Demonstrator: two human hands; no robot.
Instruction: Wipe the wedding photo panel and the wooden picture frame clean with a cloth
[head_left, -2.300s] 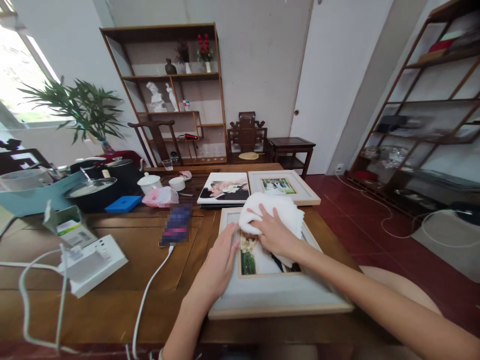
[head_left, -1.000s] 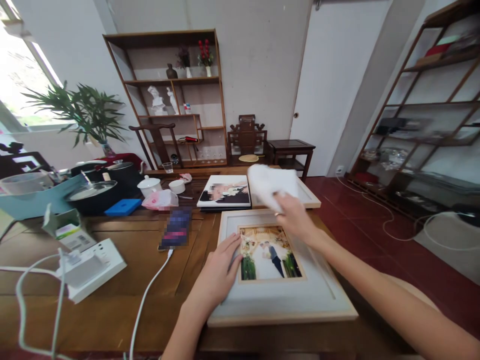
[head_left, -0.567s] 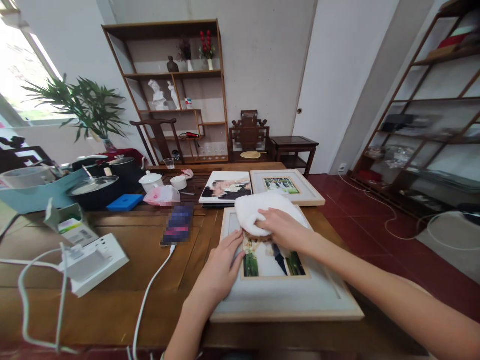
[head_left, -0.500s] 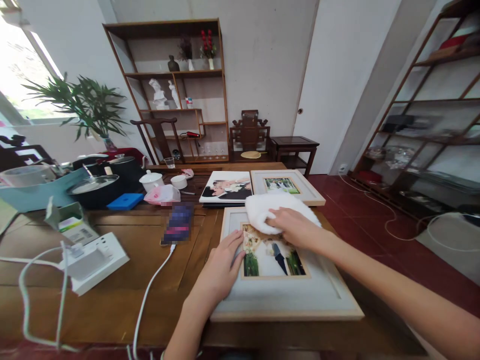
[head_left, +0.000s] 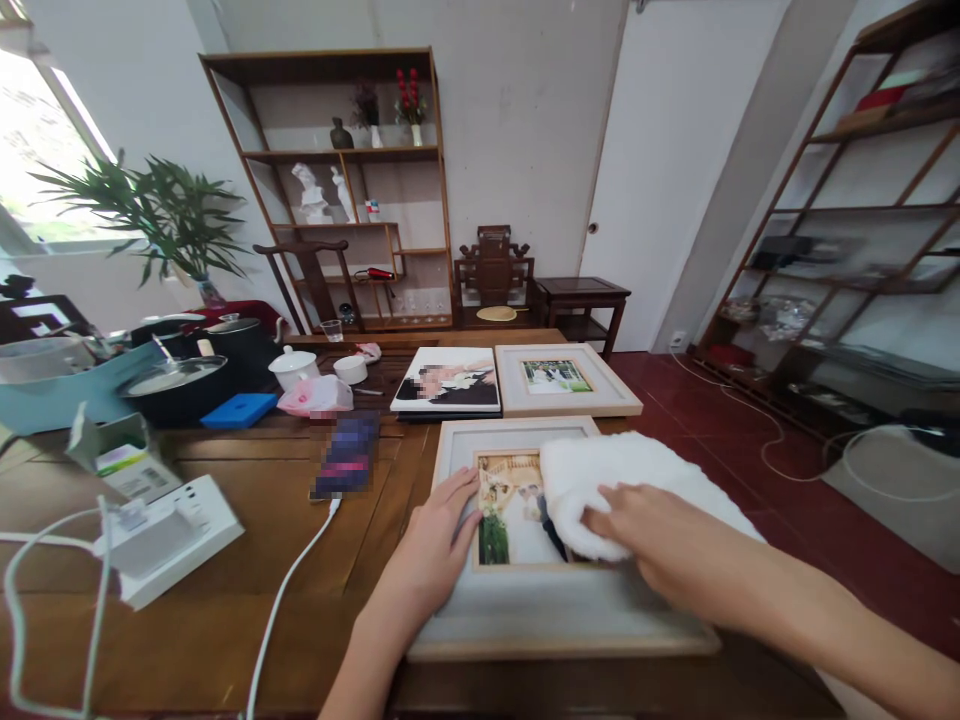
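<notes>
A large framed photo (head_left: 525, 610) with a pale wooden frame and white mat lies flat near the front edge of the wooden table (head_left: 247, 480). My left hand (head_left: 439, 545) rests flat on its left side, fingers spread, holding it down. My right hand (head_left: 660, 545) presses a fluffy white cloth (head_left: 600, 475) onto the right part of the picture; the cloth covers part of the photo and the mat. The fingers lie on top of the cloth, slightly curled.
Behind the big frame lie a smaller framed photo (head_left: 566, 380) and an unframed print (head_left: 448, 385). A phone (head_left: 346, 455) with a white cable (head_left: 281, 600), a white power strip (head_left: 169, 535), pots (head_left: 180, 380) and a teapot (head_left: 294, 367) crowd the left side.
My right hand has swept the white cloth from the upper part of the picture down and to the right. The left hand has stayed on the frame's left side.
</notes>
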